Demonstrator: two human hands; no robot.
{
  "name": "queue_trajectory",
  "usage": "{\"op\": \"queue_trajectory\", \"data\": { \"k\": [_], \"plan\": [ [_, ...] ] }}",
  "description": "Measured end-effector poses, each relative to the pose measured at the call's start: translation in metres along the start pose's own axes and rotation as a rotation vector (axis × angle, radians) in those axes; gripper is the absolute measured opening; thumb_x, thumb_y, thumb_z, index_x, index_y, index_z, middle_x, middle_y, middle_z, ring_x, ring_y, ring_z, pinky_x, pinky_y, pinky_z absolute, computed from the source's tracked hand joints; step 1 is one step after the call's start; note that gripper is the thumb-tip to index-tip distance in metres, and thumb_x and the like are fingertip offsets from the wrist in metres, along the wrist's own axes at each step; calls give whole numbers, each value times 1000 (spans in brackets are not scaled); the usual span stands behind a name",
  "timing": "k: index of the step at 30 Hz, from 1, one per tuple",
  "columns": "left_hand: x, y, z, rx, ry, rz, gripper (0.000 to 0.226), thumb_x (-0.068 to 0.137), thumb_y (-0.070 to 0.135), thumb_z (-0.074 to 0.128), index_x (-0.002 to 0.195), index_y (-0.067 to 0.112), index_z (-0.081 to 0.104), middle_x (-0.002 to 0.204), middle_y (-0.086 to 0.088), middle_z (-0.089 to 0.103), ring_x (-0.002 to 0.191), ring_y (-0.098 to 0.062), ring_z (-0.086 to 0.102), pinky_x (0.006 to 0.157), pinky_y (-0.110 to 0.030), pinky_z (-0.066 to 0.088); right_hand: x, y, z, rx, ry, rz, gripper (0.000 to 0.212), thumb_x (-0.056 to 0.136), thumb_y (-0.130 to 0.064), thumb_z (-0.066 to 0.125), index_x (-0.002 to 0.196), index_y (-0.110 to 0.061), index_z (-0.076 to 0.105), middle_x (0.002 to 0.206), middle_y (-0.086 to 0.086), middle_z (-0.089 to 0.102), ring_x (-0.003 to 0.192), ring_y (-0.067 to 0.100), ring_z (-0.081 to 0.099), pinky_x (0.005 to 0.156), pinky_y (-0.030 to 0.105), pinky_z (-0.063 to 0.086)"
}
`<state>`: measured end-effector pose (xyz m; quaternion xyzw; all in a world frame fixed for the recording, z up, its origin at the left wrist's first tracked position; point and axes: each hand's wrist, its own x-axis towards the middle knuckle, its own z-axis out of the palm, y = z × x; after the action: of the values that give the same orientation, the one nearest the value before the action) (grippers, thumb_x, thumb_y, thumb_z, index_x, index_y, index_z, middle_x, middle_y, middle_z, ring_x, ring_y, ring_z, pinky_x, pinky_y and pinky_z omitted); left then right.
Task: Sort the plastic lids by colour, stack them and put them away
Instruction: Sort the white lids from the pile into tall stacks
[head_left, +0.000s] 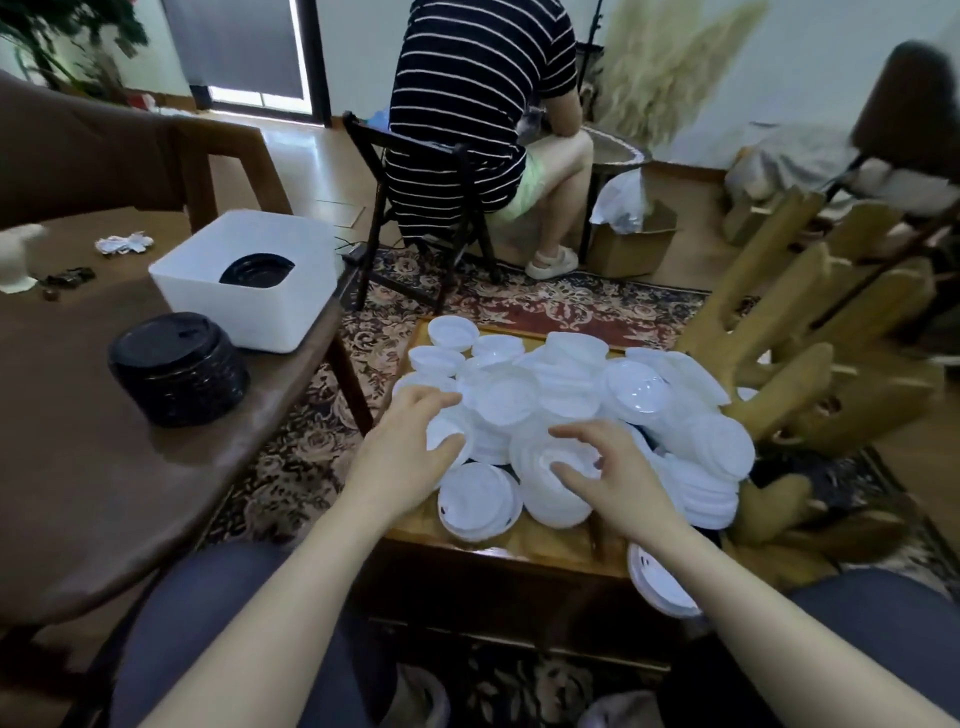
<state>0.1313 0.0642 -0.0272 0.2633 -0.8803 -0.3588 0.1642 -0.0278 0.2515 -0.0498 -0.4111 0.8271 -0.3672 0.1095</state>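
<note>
Left hand (410, 452), right hand (610, 470) spread open, touching white lids (519, 400).

Soft daylight from the far window (260, 96); slight blur, bowed wide-angle edges.

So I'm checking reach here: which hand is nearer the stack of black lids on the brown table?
Left. The left hand is over the white pile's near-left edge, right of the black lid stack; the right hand is farther right.
</note>
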Motion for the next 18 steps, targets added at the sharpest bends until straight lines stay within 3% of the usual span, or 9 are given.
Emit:
{"op": "queue_trajectory", "data": {
  "k": [4, 7, 9, 14, 18],
  "plan": [
    [11, -6, 24, 14, -50, -10, 45, 95, 22, 61, 140, 26, 53, 143, 6, 44, 130, -13, 44, 100, -28, 37, -4, 33, -19, -334, -2, -92, 34, 81, -32, 76, 113, -27, 66, 110, -10, 59, 109, 13, 47, 89, 25, 35],
    [26, -9, 33, 77, -55, -6, 48, 95, 24, 61, 141, 28, 50, 145, 7, 42, 132, -14, 44, 100, -35, 42, -1, 44, -23, -433, -14, -182, 38, 77, -36, 78, 112, -25, 67, 105, -7, 60, 102, 20, 51, 87, 37, 44],
    [38, -7, 39, 122, -56, 28, 52, 94, 24, 62, 144, 27, 47, 148, 4, 40, 135, -15, 40, 101, -36, 42, -1, 48, -23, -458, -11, -215, 39, 77, -40, 75, 112, -25, 67, 105, -7, 59, 100, 20, 51, 84, 41, 47],
    [67, -1, 59, 311, -72, 169, 54, 91, 28, 67, 142, 25, 49, 153, -1, 35, 143, -21, 31, 111, -37, 27, -1, 55, -21, -377, 11, -197, 42, 80, -57, 56, 115, -33, 64, 108, -15, 55, 105, 12, 47, 89, 37, 42],
    [76, -3, 76, 400, -28, 241, 39, 86, 19, 71, 123, 14, 62, 140, -6, 49, 133, -27, 44, 101, -39, 33, 2, 56, -17, -301, 20, -175, 43, 81, -57, 55, 117, -36, 62, 111, -18, 54, 113, 10, 43, 93, 37, 37]
  ]
}}
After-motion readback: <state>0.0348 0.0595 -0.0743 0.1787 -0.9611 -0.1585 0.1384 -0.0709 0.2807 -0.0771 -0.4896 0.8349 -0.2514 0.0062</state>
